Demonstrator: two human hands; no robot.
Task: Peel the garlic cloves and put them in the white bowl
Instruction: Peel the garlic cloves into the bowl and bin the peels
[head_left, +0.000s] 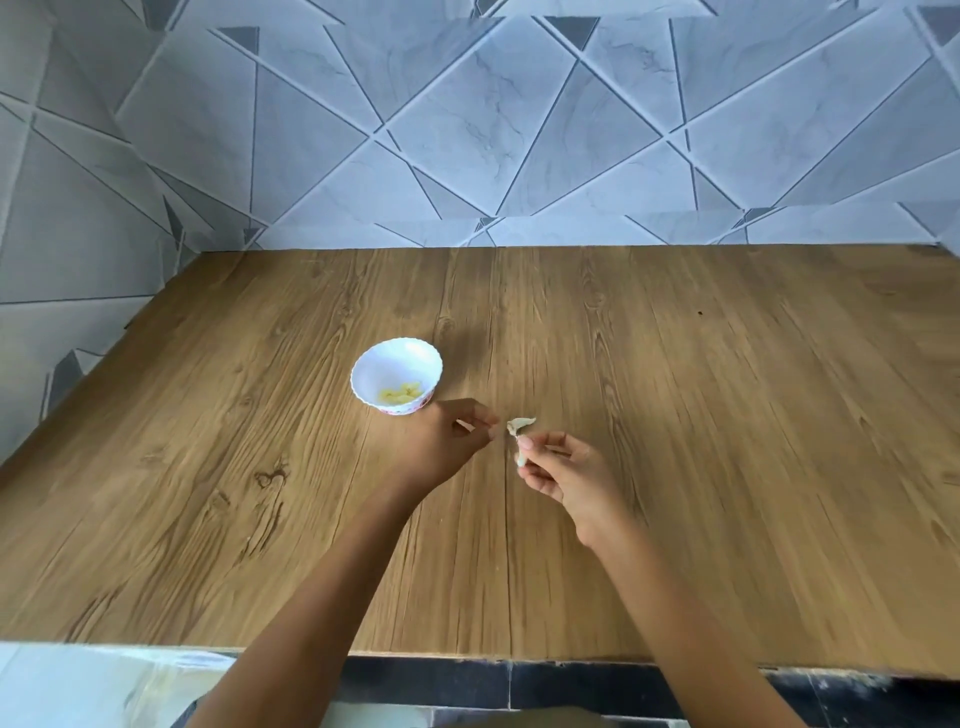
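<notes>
- Above the middle of the wooden desk, both hands were raised close together, just apart from each other.
- The right hand pinched a garlic clove between thumb and fingertips; a flap of pale papery skin stuck up and to the right from its top end.
- The left hand was curled, its thumb and forefinger drawn tight together just to the left of the clove; whether a shred of skin sat between them could not be told.
- The white bowl stood upright on the desk, just behind and to the left of the left hand, its scalloped rim facing up and a patterned band near its foot.
- Inside the bowl, at the bottom near its front wall, lay a few yellowish peeled cloves.
- Both forearms reached in bare from the near edge of the desk.
- Behind the desk rose a wall of grey marbled tiles cut in slanting triangles.
</notes>
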